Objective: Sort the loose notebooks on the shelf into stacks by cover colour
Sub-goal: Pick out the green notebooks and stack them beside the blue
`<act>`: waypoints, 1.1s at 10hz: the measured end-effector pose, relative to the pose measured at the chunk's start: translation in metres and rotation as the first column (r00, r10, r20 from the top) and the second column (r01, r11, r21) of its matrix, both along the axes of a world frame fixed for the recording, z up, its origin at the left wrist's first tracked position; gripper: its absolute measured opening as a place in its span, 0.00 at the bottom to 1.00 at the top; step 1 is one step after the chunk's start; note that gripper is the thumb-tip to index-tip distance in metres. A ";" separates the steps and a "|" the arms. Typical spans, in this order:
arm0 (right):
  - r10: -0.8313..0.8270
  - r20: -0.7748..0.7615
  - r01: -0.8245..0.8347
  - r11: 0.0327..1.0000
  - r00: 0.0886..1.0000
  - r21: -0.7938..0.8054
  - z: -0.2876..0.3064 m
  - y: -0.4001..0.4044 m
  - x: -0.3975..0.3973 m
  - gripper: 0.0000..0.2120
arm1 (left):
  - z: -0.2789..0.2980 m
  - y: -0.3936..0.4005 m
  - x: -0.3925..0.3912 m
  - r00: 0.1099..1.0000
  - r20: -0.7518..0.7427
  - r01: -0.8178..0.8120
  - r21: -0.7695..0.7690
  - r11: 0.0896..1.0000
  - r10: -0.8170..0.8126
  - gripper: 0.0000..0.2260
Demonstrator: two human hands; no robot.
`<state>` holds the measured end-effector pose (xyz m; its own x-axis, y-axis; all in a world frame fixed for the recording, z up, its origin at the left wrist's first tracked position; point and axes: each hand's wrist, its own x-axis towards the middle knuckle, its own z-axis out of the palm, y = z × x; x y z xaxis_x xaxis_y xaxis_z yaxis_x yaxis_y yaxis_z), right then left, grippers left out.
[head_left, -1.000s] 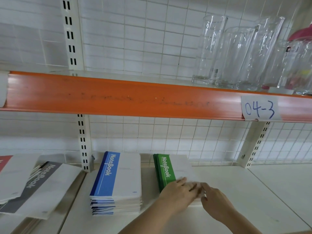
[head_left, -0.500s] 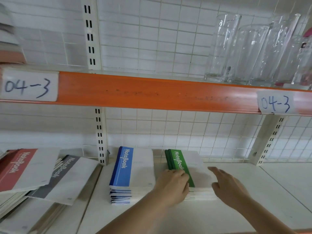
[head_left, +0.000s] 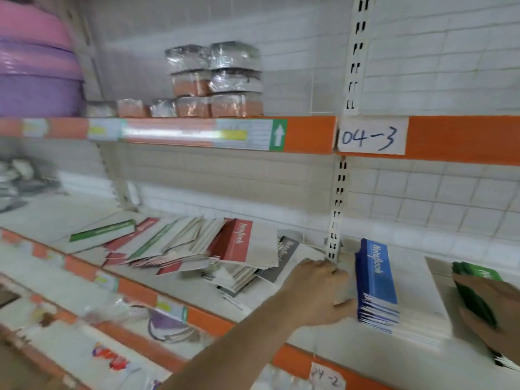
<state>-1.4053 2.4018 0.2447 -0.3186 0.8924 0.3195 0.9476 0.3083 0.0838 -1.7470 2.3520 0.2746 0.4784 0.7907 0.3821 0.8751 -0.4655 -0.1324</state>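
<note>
Notebooks [head_left: 197, 249] lie in a loose, mixed-colour heap on the shelf [head_left: 84, 274], just left of the left hand [head_left: 315, 291]. That hand, fingers loosely curled, touches the left side of the blue stack [head_left: 377, 285]. Further right, the right hand [head_left: 489, 311] grips the green stack [head_left: 475, 274].

we count two sorted stacks at the lower right: one blue stack [head_left: 377, 288] and one green stack [head_left: 475, 291]. one loose heap of notebooks [head_left: 197, 249] lies at centre. two hands show: left hand [head_left: 318, 291], right hand [head_left: 495, 313]. two "04-3" style labels [head_left: 371, 136] show.
</note>
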 end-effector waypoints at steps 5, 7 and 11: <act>0.028 -0.126 -0.031 0.999 0.992 -0.025 0.025 -0.031 -0.239 0.24 | -0.003 -0.017 -0.212 1.000 0.023 0.010 0.082 0.997 -0.012 0.28; 0.113 -0.117 -0.099 0.989 0.987 0.113 0.037 -0.054 -0.363 0.25 | -0.008 -0.024 -0.317 0.998 0.057 -0.011 0.115 0.993 0.004 0.25; 0.366 -0.035 -0.365 0.931 0.930 0.016 0.011 -0.037 -0.585 0.35 | -0.037 -0.052 -0.480 0.982 0.138 -0.139 0.089 0.986 0.126 0.19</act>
<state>-1.9904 2.3649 0.2562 -0.6100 0.7135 0.3447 0.7720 0.6332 0.0556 -2.2271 2.2997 0.2381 0.3120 0.7994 0.5135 0.9411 -0.3342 -0.0514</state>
